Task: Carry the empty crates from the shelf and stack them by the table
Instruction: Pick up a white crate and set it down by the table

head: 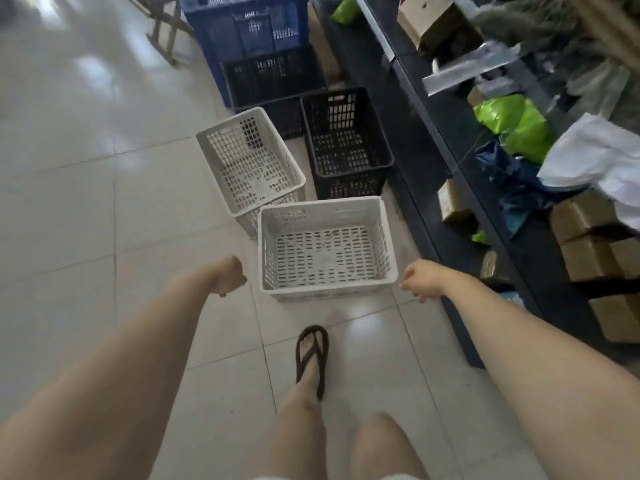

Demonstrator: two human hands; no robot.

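Both arms reach out over the floor. The left hand (230, 275) is just beside the left side of the near white crate (325, 288). Its fingers are bent loosely under and it holds nothing. The right hand (420, 280) is at the crate's near right corner. Its fingers are loosely bent too and hold nothing. I cannot tell if a fingertip touches the rim. This white crate sits on the tiled floor (86, 202) with its open side up, and there is nothing in it. Below the hands, a foot in a black flip-flop (311, 355) steps toward it. Past the near crate is a second white crate (213, 147), turned a bit to the side, its corner close to the first one. Just beside that, on the right, is a small black crate (349, 188). Behind these are a big black crate (273, 77) and a big blue crate (249, 26), close together. A dark shelf (433, 133) runs along the right. On it are green bags (512, 123), brown boxes (585, 216) and something white and crumpled (595, 150).
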